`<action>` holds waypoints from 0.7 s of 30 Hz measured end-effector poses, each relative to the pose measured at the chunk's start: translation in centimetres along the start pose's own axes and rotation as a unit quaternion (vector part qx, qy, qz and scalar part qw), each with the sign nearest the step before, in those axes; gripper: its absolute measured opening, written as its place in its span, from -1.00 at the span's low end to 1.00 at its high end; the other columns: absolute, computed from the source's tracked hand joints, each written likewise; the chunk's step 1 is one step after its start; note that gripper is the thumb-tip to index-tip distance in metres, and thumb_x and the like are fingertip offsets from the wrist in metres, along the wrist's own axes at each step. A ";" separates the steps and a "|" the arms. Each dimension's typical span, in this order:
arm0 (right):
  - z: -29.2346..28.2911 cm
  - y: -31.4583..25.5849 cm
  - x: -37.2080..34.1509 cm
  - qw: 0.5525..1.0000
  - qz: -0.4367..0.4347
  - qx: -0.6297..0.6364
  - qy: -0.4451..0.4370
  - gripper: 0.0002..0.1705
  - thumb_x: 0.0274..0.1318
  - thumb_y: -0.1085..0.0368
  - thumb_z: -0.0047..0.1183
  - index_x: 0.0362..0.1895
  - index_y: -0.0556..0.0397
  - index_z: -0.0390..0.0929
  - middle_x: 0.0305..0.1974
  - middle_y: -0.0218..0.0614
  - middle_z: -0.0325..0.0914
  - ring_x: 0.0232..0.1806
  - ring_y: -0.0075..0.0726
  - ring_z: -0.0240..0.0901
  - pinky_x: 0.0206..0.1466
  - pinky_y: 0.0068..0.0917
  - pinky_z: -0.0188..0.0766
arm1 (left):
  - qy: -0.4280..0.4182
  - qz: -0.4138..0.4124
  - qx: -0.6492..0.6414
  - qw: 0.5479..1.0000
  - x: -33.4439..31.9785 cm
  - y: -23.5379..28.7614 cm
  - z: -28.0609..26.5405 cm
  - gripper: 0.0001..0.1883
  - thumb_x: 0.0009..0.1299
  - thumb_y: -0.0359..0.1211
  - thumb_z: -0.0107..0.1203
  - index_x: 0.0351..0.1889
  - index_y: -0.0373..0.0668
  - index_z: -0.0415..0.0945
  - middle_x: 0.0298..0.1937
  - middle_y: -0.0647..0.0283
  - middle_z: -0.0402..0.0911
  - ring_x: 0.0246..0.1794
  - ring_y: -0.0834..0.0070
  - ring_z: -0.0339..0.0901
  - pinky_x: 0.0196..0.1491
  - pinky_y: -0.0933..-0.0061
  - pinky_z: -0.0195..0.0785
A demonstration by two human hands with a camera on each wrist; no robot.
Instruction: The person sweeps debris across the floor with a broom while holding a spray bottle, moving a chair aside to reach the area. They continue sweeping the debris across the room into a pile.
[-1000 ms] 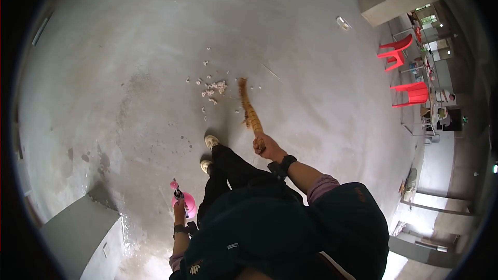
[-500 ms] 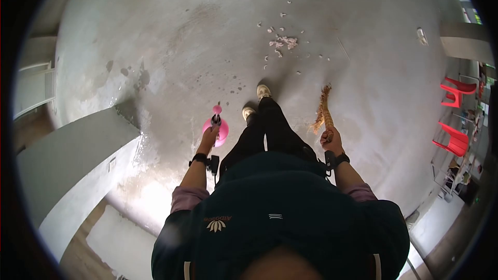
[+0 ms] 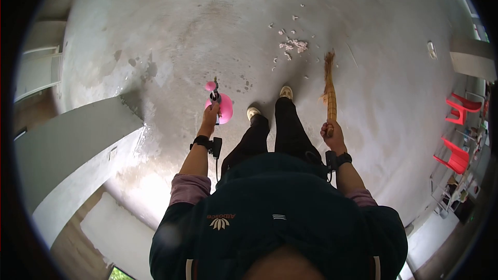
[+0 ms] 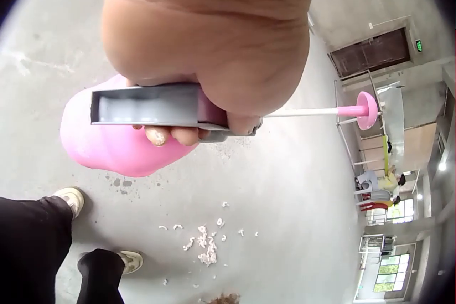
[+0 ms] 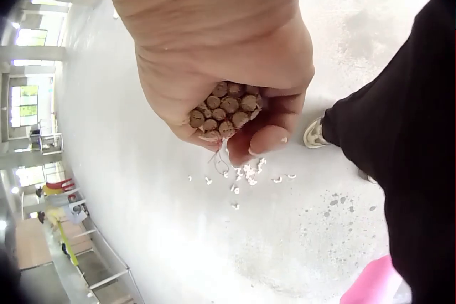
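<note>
My left hand [image 3: 209,117] grips the grey handle of a pink pump spray bottle [image 3: 225,109], held out low in front on the left. In the left wrist view the bottle's white pump rod [image 4: 306,112] sticks out and ends in a pink knob [image 4: 368,111]. A short straw hand broom [image 3: 332,101] is held in my right hand [image 3: 334,135], its bristles pointing forward. The bundled stalk ends [image 5: 222,111] of its handle show inside the curled fingers in the right wrist view. Ahead on the concrete floor lies a scatter of whitish curled bits [image 3: 298,45].
A low grey concrete wall [image 3: 78,129] curves along the left. Red plastic chairs [image 3: 456,156] stand by tables at the far right. Dark wet spots [image 3: 150,67] mark the floor at front left. People sit at the far tables in the left wrist view.
My view has turned right, then steadied, and my feet have stepped apart. The broom has swung from sloping left to pointing straight ahead. The spray bottle stays in my left hand, now further forward.
</note>
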State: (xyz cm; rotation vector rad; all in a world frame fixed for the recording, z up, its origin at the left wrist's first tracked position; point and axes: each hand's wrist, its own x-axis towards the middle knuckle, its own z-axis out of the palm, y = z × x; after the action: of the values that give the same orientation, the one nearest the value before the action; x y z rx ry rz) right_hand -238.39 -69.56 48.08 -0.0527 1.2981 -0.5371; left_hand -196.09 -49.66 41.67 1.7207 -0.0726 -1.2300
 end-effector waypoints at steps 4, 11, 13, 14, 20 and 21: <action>3.1 -3.0 1.7 0.998 0.009 -0.056 -0.027 -0.87 -0.06 0.33 -0.01 -0.43 0.04 0.30 -0.60 -0.38 0.30 -0.61 -0.48 0.27 -0.59 -0.56 0.23 | 0.027 -0.020 0.023 0.999 -0.7 -0.1 -0.3 -0.74 0.31 -0.19 -0.06 -0.48 -0.17 0.35 -0.62 0.36 0.36 -0.61 0.61 0.31 -0.47 0.58 0.18; 7.1 -5.1 2.8 0.975 0.136 -0.120 -0.130 -0.86 -0.05 0.32 -0.01 -0.40 0.03 0.31 -0.61 -0.42 0.31 -0.69 -0.55 0.24 -0.71 -0.61 0.18 | 0.085 -0.062 -0.041 0.994 -4.8 -3.3 -2.1 -0.77 0.29 -0.22 -0.08 -0.51 -0.15 0.35 -0.64 0.38 0.34 -0.64 0.61 0.30 -0.52 0.56 0.19; 8.6 -4.8 3.6 0.962 0.179 -0.137 -0.154 -0.85 -0.04 0.31 0.00 -0.39 0.04 0.31 -0.61 -0.42 0.31 -0.69 -0.56 0.24 -0.71 -0.64 0.18 | 0.113 -0.083 -0.066 0.988 -6.4 -3.8 -1.8 -0.78 0.30 -0.22 -0.10 -0.51 -0.13 0.35 -0.62 0.38 0.33 -0.65 0.61 0.29 -0.52 0.56 0.20; 9.4 -4.5 4.1 0.957 0.195 -0.144 -0.159 -0.84 -0.05 0.31 0.00 -0.39 0.04 0.30 -0.61 -0.42 0.30 -0.69 -0.57 0.23 -0.71 -0.67 0.17 | 0.116 -0.097 -0.068 0.986 -7.0 -4.5 -2.2 -0.76 0.30 -0.19 -0.09 -0.51 -0.13 0.34 -0.61 0.38 0.34 -0.64 0.60 0.29 -0.51 0.55 0.21; 15.0 -2.6 7.2 0.934 0.264 -0.143 -0.193 -0.84 -0.07 0.31 0.01 -0.45 0.05 0.29 -0.61 -0.40 0.32 -0.72 -0.58 0.23 -0.74 -0.69 0.14 | 0.148 -0.152 -0.078 0.974 -10.7 -5.4 -1.5 -0.72 0.29 -0.12 -0.07 -0.46 -0.14 0.37 -0.60 0.37 0.36 -0.61 0.58 0.32 -0.47 0.54 0.25; 15.3 -2.2 8.4 0.931 0.280 -0.138 -0.192 -0.83 -0.08 0.30 0.01 -0.48 0.05 0.29 -0.61 -0.38 0.32 -0.73 -0.58 0.22 -0.74 -0.69 0.13 | 0.148 -0.148 -0.087 0.974 -11.1 -5.5 -1.2 -0.71 0.28 -0.12 -0.06 -0.46 -0.14 0.37 -0.60 0.37 0.36 -0.61 0.58 0.33 -0.46 0.54 0.25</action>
State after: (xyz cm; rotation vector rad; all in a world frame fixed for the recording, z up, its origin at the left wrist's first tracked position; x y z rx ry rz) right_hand -223.62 -78.89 45.66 -0.0180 0.9345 0.1470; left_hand -203.07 -40.07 45.35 1.7820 0.4724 -1.1366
